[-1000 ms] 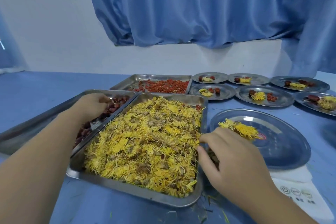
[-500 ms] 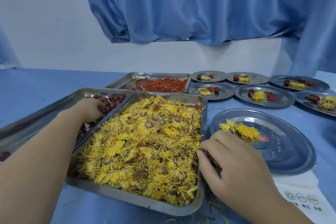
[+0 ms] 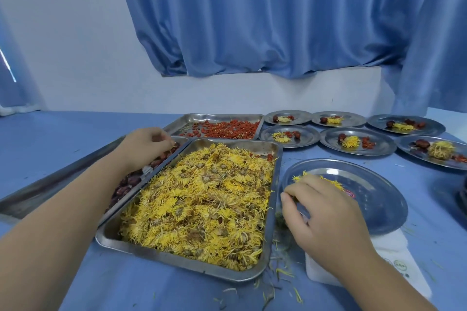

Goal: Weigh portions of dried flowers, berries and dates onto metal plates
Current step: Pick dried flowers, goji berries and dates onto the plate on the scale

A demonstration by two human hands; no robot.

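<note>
The left hand hangs over the far end of the date tray, at the left of the blue table. Its fingers are curled down among the dates - whether they have hold of one I cannot tell. Just right of that tray lies the big flower tray, heaped with yellow dried flowers. Beyond it, touching its far edge, sits the berry tray with a thin layer of red berries.

The right hand rests at the near-left rim of the large plate, which stands on a white scale to the right of the flower tray. Its fingers are bent, tips down at the rim; what they pinch, if anything, is hidden. A small tuft of flowers lies on the plate just beyond the knuckles. Loose petals litter the table beside the tray's near-right corner.

Far right, six filled plates - each with flowers, berries and dates - stand in two rows.
</note>
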